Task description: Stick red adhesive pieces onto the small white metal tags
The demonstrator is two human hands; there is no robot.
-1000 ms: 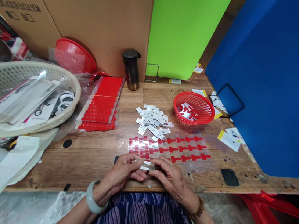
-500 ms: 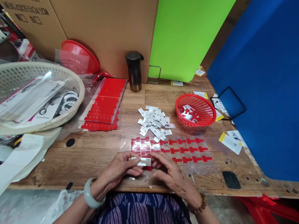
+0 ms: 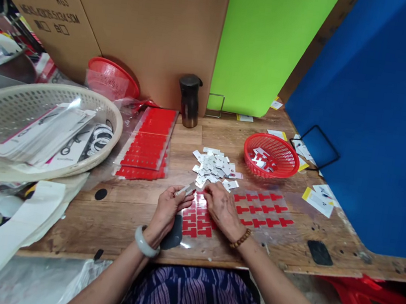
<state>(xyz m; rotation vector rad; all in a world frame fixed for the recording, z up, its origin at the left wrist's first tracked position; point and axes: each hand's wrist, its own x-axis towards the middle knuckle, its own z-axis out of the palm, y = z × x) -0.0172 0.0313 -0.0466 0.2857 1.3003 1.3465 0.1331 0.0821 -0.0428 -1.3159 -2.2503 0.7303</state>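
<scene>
A small flat silver metal plate (image 3: 187,188) is pinched between the thumb and fingers of my left hand (image 3: 168,208), tilted up to the right. My right hand (image 3: 222,209) reaches over a clear sheet of red T-shaped stickers (image 3: 197,219), its fingertips drawn together at the sheet's upper part. Whatever those fingertips hold, if anything, is hidden. Just beyond both hands lies a loose pile of similar silver plates (image 3: 213,166). The sheet's right part, with rows of red stickers (image 3: 261,209), shows past my right wrist.
A red basket (image 3: 272,156) with a few pieces stands right of the pile. Stacked red sticker sheets (image 3: 150,139) lie left of it. A large cream basket (image 3: 109,146) holds cards at far left. A dark bottle (image 3: 189,102) stands behind; a blue panel (image 3: 373,120) rises at right.
Both hands have moved forward, away from my body. The left hand still holds a plate, now slanted. My right hand has come over the sheet with fingers closed; the view has shifted slightly.
</scene>
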